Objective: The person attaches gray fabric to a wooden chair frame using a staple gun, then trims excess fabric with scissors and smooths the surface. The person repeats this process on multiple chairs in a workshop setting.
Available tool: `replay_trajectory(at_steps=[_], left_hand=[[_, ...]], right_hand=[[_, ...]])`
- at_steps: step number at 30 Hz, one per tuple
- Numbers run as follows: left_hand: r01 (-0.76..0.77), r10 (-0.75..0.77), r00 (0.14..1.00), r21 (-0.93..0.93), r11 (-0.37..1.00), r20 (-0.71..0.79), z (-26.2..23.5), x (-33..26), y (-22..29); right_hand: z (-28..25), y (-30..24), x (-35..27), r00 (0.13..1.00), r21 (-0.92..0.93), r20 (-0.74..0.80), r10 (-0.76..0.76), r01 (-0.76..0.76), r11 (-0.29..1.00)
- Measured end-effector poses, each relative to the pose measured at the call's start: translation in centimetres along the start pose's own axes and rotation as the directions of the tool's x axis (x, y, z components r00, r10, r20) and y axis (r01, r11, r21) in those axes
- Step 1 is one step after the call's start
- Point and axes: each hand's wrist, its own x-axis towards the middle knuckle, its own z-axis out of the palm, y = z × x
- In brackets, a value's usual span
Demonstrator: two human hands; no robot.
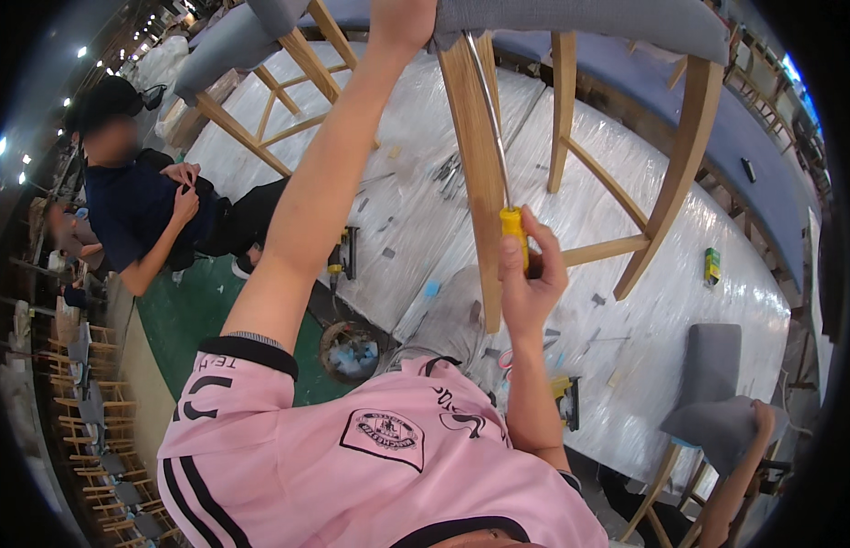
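My right hand (538,279) is closed around the yellow handle of a long screwdriver (497,123). Its metal shaft runs up along a wooden leg of a grey upholstered chair (580,23), and the tip meets the underside of the grey padding. At the top edge of the picture, my left hand (404,23) is against that padding beside the leg, its fingers hidden or cut off. The chair's other wooden legs and crossbars (607,248) stand to the right of the screwdriver.
A plastic-wrapped table (416,224) holds staple guns (568,402), loose bits and a small green-yellow box (712,268). Another grey chair (251,55) stands at left, near a seated person (137,205). Another person's hand (763,420) touches a chair at lower right. A scrap bin (349,352) sits below.
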Motion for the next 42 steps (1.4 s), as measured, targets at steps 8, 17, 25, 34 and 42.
replay_trajectory(at_steps=[8,17,25,34,42], left_hand=[[-0.012,0.013,1.0,0.038,0.999,-0.015,-0.4,-0.1,0.1],[-0.056,0.056,0.998,0.121,0.991,0.001,-0.4,0.1,0.2],[-0.046,0.046,0.999,0.053,0.998,0.01,-0.4,0.0,0.1],[0.013,-0.01,1.0,0.112,0.994,-0.03,0.0,-0.8,1.0],[-0.053,0.054,0.998,0.035,0.998,-0.029,0.6,-0.8,1.1]], right_hand=[[-4.6,-4.3,-0.5,0.998,-0.211,0.032,-0.053,0.059,0.976],[-4.4,-4.5,-0.1,0.999,-0.24,0.025,-0.038,0.043,0.97],[-4.4,-4.8,-0.2,1.0,-0.237,0.02,-0.012,0.016,0.971],[-2.7,-1.0,0.4,0.996,-0.118,-0.023,-0.082,0.079,0.99],[0.8,4.5,1.7,0.985,-0.004,-0.032,-0.171,0.171,0.985]])
